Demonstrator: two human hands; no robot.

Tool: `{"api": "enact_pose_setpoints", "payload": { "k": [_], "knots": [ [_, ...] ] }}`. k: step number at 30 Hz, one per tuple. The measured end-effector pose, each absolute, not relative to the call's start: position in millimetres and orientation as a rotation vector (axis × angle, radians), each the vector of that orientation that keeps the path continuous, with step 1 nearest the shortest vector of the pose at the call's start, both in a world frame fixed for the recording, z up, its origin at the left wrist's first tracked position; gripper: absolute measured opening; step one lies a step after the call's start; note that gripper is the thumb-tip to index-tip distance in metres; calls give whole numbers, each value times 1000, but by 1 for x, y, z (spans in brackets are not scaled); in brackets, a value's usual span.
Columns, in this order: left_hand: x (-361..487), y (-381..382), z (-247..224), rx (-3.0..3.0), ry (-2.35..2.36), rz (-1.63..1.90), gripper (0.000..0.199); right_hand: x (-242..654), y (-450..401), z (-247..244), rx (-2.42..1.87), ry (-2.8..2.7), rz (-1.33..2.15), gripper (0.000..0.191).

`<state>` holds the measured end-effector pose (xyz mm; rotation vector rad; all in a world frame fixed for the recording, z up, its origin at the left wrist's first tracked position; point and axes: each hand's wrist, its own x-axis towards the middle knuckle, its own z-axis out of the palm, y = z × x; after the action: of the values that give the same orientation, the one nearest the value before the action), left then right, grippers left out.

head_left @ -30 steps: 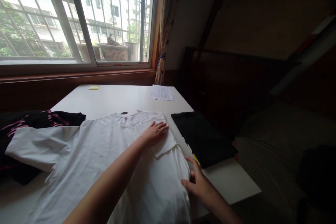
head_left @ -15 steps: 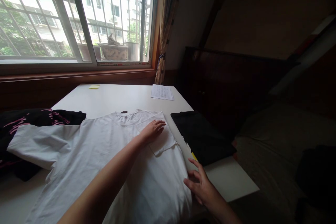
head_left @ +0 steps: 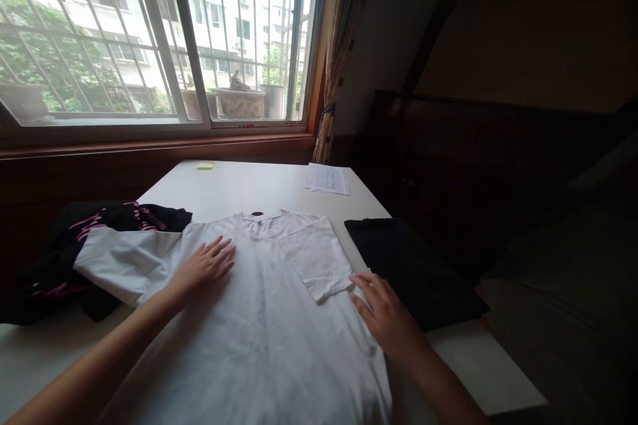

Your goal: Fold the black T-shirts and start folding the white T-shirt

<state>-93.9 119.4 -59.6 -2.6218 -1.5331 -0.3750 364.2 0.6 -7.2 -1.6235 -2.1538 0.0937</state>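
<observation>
A white T-shirt (head_left: 259,319) lies spread on the white table, its collar toward the window. The sleeve on the right is folded inward over the shirt's front, while the left sleeve stretches outward. My left hand (head_left: 207,262) rests flat on the upper left of the shirt, fingers spread. At the right edge, my right hand (head_left: 381,305) has its fingers apart, the tips by the cuff of the folded sleeve. Beside that hand is a folded black garment (head_left: 413,272). Under the left sleeve's end lies a black garment with pink lettering (head_left: 70,259).
The white table (head_left: 244,182) stands against the window wall. Printed papers (head_left: 327,178) lie at its far right corner and a yellow sticky note (head_left: 205,165) at the far left. A tied curtain (head_left: 327,123) hangs beside the barred window.
My left hand has moved left, from the folded sleeve to the shirt's left shoulder side. My right hand has moved up along the right edge toward the sleeve cuff. The view has shifted left.
</observation>
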Motion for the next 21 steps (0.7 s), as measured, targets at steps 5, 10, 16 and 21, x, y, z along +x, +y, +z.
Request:
{"api": "enact_pose_setpoints", "payload": {
  "k": [5, 10, 16, 21],
  "knots": [
    [-95, 113, -65, -2580, -1682, -256, 58, 315, 70, -26, -1623, -2448, 216, 55],
    [-86, 144, -60, -2584, -1757, -203, 60, 295, 131, -50, -1744, -2503, 179, 64],
    [-81, 186, -54, -2574, -1830, -180, 61, 307, 179, -56, -1801, -2435, 174, 67],
    [-75, 217, -47, -2588, -1818, -135, 63, 315, 212, -60, -1794, -2447, 176, 70]
  ]
}}
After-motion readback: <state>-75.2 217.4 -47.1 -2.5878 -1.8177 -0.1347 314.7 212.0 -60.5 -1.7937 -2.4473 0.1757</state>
